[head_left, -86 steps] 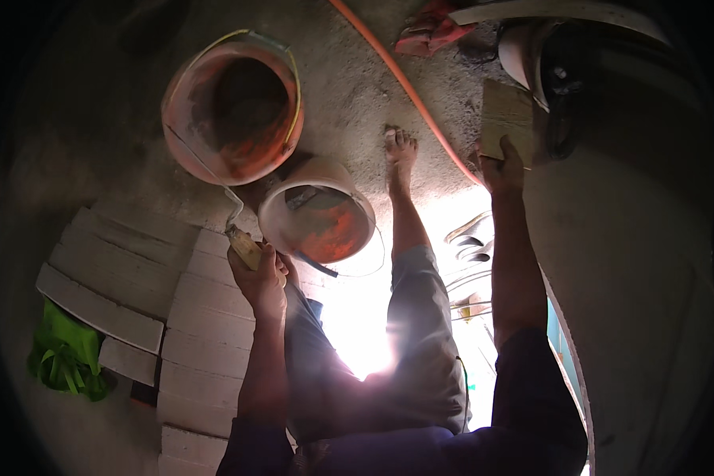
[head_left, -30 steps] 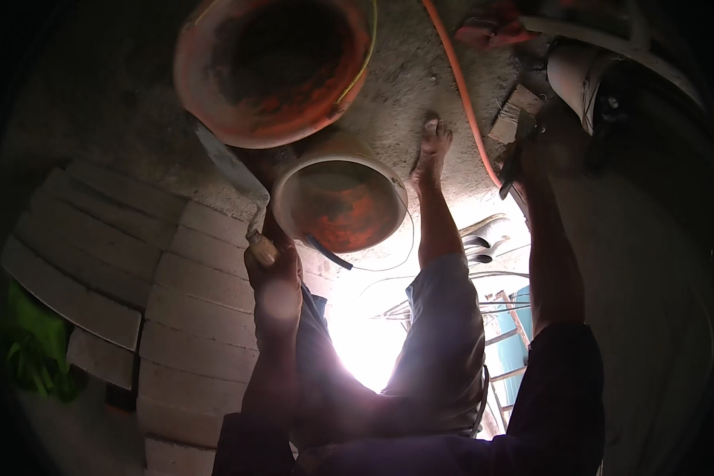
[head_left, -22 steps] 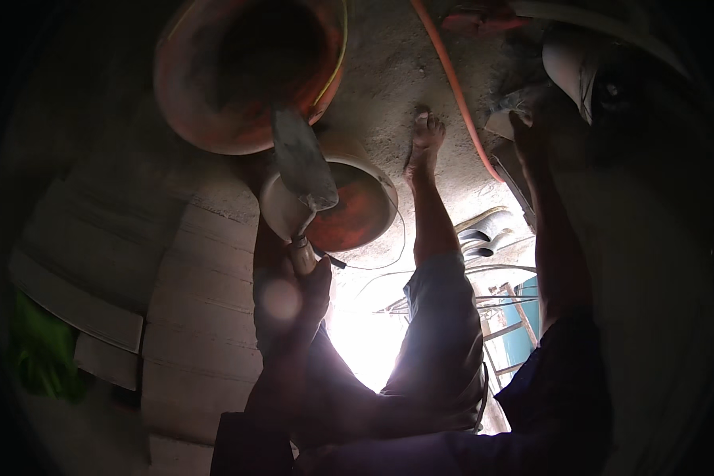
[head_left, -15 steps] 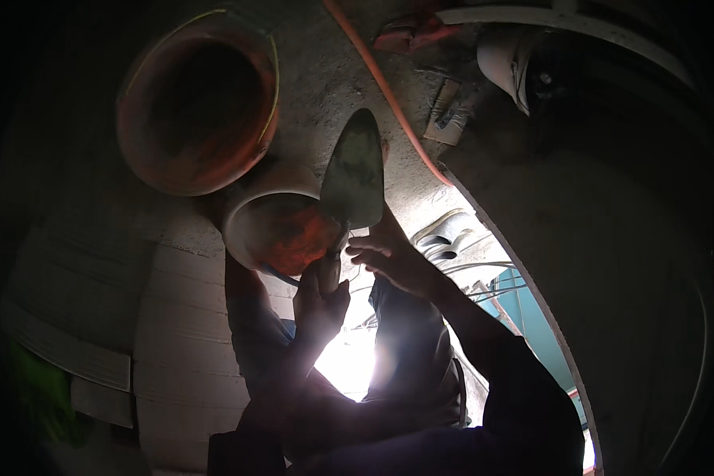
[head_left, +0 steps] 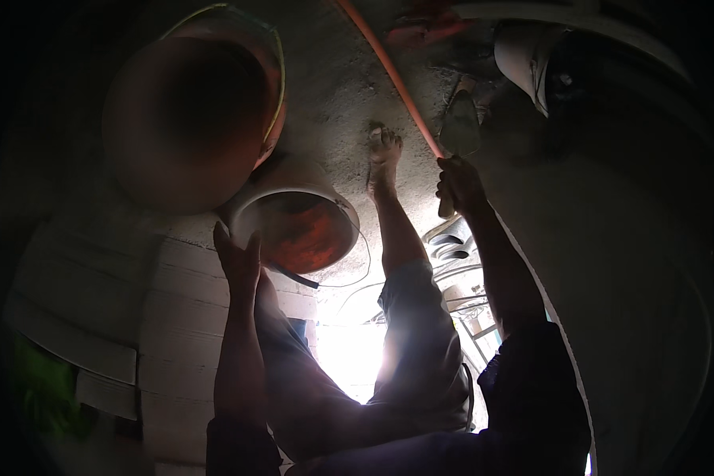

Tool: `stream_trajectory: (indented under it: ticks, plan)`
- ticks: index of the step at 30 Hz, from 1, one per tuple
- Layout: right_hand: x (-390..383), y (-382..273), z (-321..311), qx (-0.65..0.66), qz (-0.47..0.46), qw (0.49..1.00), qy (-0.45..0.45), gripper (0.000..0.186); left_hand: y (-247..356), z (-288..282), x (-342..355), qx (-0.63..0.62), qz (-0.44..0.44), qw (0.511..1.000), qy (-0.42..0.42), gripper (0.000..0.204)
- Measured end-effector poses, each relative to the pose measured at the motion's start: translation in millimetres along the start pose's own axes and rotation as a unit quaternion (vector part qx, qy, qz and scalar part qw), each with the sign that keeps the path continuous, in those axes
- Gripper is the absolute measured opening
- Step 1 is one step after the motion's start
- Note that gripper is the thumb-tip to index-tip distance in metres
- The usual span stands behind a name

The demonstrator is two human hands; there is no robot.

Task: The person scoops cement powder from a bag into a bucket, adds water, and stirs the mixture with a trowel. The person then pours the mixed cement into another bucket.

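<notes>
My right hand point(head_left: 462, 182) is closed round the pale handle of a trowel, its blade point(head_left: 460, 127) pointing away from me over the floor beside an orange hose point(head_left: 393, 71). My left hand point(head_left: 239, 251) has thumb and fingers apart with nothing visible in them, at the left side of the smaller bucket point(head_left: 293, 190); I cannot tell whether it touches it. That bucket is stained orange inside and has a wire handle. Just behind it stands a larger bucket point(head_left: 155, 166) with a yellow handle, its inside dark. My bare foot point(head_left: 384, 163) rests on the floor between bucket and hose.
Stacked pale blocks point(head_left: 186, 309) lie at the left, with a green bag point(head_left: 44, 393) beyond. A pale curved object point(head_left: 523, 63) and red material point(head_left: 420, 32) sit at the back right. A large dark board point(head_left: 627, 278) fills the right. Cables point(head_left: 468, 293) show in bright light below.
The trowel has passed from my left hand to my right, which has moved away to the right with it. My left hand has let go and moved back left to the smaller bucket.
</notes>
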State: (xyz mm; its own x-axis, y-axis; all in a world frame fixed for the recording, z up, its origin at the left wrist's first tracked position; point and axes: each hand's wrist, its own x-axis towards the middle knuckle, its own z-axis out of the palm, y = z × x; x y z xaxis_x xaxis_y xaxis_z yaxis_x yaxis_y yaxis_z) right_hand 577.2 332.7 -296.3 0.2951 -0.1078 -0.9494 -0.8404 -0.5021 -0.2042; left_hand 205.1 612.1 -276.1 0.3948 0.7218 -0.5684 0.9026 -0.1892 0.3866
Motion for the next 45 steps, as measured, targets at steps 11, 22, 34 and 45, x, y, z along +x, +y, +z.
stream_trajectory:
  ticks: [11, 22, 34, 45]
  plan:
    - [-38.9, 12.3, 3.5, -0.08, 0.005, 0.997, -0.011, 0.019, 42.7, -64.3, -8.4, 0.074, -0.042, 0.983, -0.165, 0.055]
    - [-194.2, -5.4, 34.7, -0.071, -0.041, 0.995, -0.054, 0.02, 128.8, -273.4, -29.6, -0.114, -0.213, 0.955, -0.17, 0.046]
    - [-380.2, -28.8, 169.2, -0.168, -0.178, 0.961, -0.129, 0.026, 79.0, -417.4, -49.1, -0.342, -0.089, 0.928, 0.122, 0.054]
    - [-571.5, -55.9, 254.5, -0.383, -0.458, 0.792, -0.127, 0.036, 65.2, -514.6, -67.7, -0.384, -0.049, 0.904, 0.183, 0.051]
